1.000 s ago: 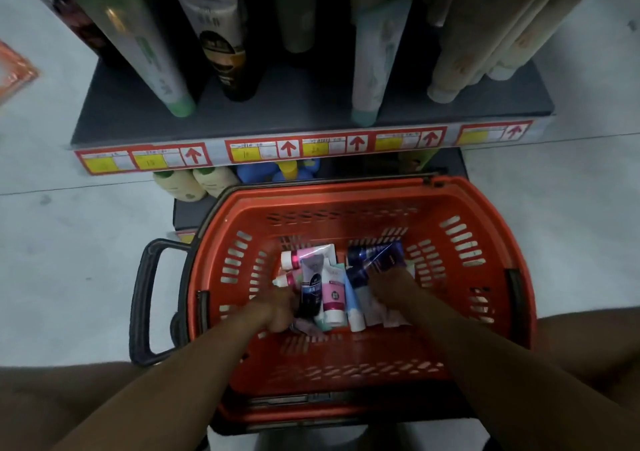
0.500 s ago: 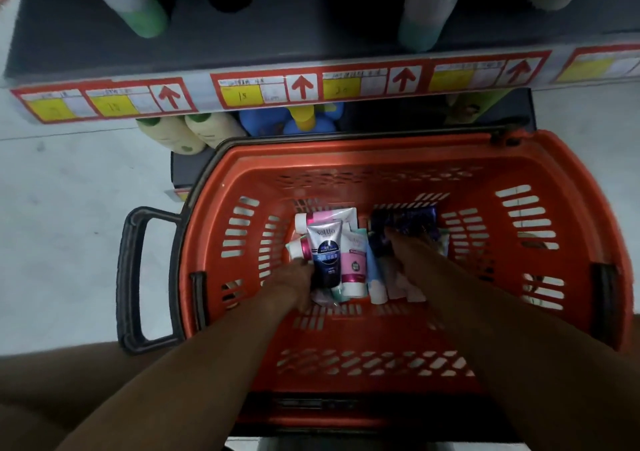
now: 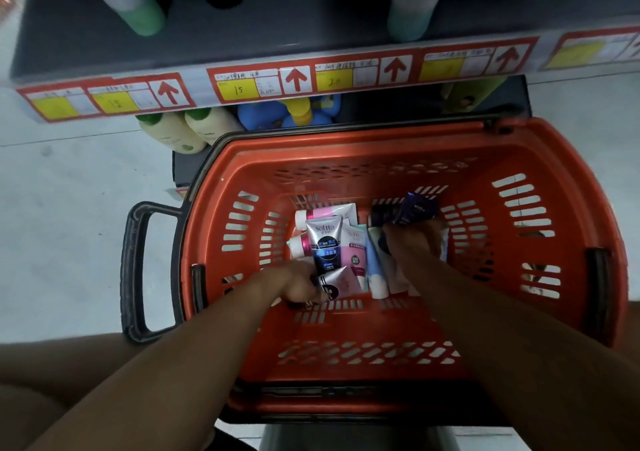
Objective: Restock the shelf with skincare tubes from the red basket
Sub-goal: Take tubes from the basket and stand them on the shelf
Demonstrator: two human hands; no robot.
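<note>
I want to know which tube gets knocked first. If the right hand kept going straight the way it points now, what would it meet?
Probably the dark blue Nivea tube, lying just beyond the right hand at the far end of the red basket; they may already touch, since depth is unclear.

- A shop aisle, seen from above.
- Across the top of the frame runs a grey shelf whose front edge carries a strip of red-and-yellow price labels with handwritten numbers and red arrows.
- Tubes and bottles stand along it; more bottles sit on a lower shelf beneath.
- At centre, a red shopping basket with a black handle holds skincare tubes.
- Pale tiled floor at left.
</note>
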